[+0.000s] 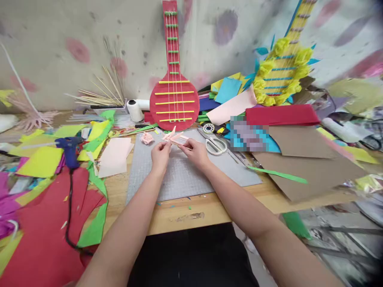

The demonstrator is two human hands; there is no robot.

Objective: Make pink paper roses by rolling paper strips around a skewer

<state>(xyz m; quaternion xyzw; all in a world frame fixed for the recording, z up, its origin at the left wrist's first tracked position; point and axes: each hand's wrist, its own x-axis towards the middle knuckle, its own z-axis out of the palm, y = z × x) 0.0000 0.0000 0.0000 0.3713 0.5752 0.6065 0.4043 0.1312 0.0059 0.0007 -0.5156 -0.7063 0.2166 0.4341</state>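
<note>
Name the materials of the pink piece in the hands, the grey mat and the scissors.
Pink piece: likely thin matte paper, with sharp folded points. Grey mat: probably rubbery cutting mat, dull with a fine grid. Scissors: pale plastic handle loops; blades look metal.

Red paper banjo (174,99) upright against wall, rear ctr. Scissors (209,138) on grey cutting mat (185,179) — rt edge. Blue glue gun (70,149) lt, among paper scraps. Brown cardboard (311,171) — rt.
</note>
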